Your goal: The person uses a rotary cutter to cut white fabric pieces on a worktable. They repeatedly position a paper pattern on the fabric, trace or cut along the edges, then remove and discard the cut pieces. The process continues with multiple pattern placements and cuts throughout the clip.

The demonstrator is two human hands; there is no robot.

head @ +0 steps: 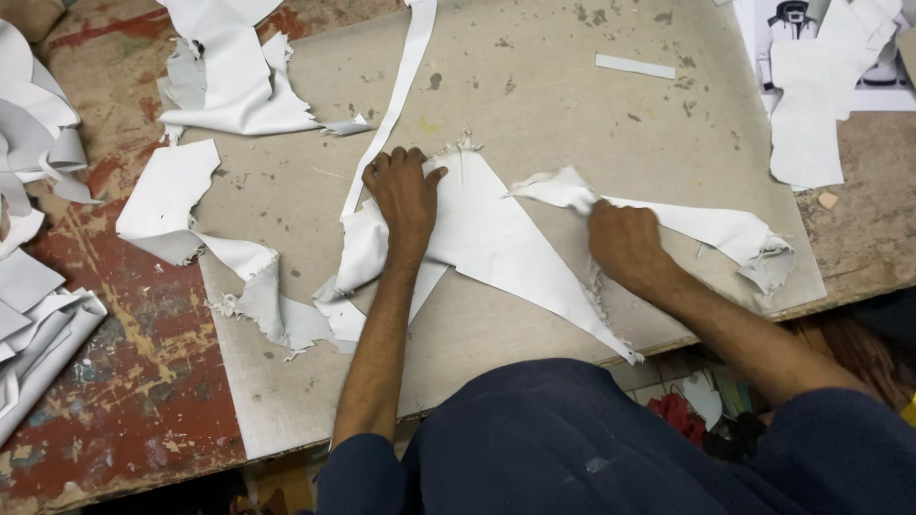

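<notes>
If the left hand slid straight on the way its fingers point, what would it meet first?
Probably the long white strip running up the board, just past the left hand; otherwise bare board. Depth is hard to judge.

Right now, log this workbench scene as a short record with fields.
Surface: grey board on a paint-stained red table
Left hand: pressed flat on a triangular white leather piece
Right hand: gripping a torn white strip at the piece's edge
Nearby: long narrow white strip, ragged white offcuts, stacked white pieces at far left
Top right: printed jacket picture, partly covered
</notes>
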